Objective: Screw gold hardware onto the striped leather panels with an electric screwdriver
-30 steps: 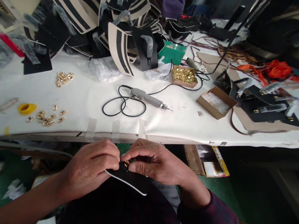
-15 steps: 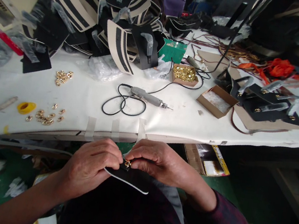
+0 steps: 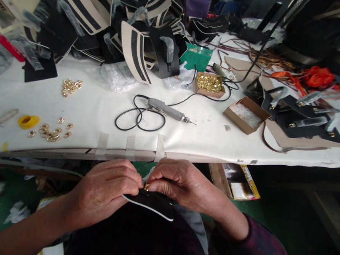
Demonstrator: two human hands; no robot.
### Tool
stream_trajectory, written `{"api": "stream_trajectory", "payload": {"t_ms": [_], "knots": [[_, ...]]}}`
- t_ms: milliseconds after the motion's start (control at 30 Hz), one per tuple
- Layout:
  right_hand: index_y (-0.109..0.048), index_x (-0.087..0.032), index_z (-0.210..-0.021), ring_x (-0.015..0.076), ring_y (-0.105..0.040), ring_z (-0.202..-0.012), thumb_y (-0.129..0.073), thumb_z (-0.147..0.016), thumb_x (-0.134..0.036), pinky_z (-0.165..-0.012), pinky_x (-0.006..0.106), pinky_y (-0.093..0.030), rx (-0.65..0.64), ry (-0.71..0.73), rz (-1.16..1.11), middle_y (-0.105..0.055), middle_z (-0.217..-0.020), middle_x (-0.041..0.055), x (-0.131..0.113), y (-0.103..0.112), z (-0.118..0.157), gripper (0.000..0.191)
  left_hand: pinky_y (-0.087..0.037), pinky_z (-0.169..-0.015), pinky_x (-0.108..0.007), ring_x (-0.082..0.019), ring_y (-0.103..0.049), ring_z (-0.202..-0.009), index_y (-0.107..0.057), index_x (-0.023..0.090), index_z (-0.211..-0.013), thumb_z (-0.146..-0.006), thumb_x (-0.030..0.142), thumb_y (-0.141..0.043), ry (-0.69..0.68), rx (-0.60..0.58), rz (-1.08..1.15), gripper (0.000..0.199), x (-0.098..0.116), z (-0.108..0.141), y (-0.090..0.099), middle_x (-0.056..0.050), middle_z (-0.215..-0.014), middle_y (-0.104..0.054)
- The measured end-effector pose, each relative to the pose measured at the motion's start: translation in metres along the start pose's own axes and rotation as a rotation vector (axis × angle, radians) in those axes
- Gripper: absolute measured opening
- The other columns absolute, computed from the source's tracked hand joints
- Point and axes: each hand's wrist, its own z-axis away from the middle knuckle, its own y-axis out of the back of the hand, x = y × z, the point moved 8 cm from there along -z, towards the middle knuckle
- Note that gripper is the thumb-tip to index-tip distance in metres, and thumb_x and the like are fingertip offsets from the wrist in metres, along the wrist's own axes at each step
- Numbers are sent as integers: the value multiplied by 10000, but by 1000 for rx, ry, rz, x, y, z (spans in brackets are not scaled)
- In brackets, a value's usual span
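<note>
A black leather panel (image 3: 154,204) with a white edge rests over my lap, just in front of the table. My left hand (image 3: 105,190) is closed on its left part, fingers curled over the top. From the other side my right hand (image 3: 177,182) pinches a small gold metal fitting (image 3: 146,187) between thumb and forefinger, against the panel's upper edge. The fingertips of both hands nearly meet there and hide most of the fitting. A bit of clear plastic wrap shows behind the fingers.
On the white table (image 3: 95,112) lie a grey electric screwdriver (image 3: 169,110) with a looped cable, loose gold fittings (image 3: 49,133), a yellow tape roll (image 3: 28,121) and an awl-like tool (image 3: 2,118). Cardboard boxes (image 3: 246,115) and stacked black panels (image 3: 164,54) stand behind.
My right fingers have closed further over the gold fitting, which shows less now. My left fingertips have moved slightly right, toward it, and the panel has shifted a little right.
</note>
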Motion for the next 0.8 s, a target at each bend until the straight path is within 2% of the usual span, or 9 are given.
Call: {"api": "stream_trajectory", "payload": {"t_ms": [267,533,800], "knots": [[-776,-167,-1007,152,-655,-799,-653,-1027,-481,-715,245,-463,-74,-114,35,-745,-900,42,1,1,-5,338,-614,-872,-306,-161,-739,-922,-636,213,-929,-893,-68,-629,-3,-3,-33,283,2,-1,-1,-27,-934,-787],[-769,-148,-934,125,-574,-692,-688,-983,-526,-602,222,-422,-43,-267,-94,-686,-790,6,16,-3,-6,390,-611,-898,-325,-165,-731,-945,-632,211,-960,-889,-74,-626,2,-26,-25,294,-1,6,-4,-36,-970,-785],[-770,-142,-866,98,-484,-621,-713,-954,-476,-535,212,-356,-8,-319,-59,-621,-699,-22,15,-3,-6,350,-620,-891,-325,-166,-748,-927,-637,223,-940,-878,-59,-624,23,-29,-35,290,-3,6,-4,-23,-967,-795]]}}
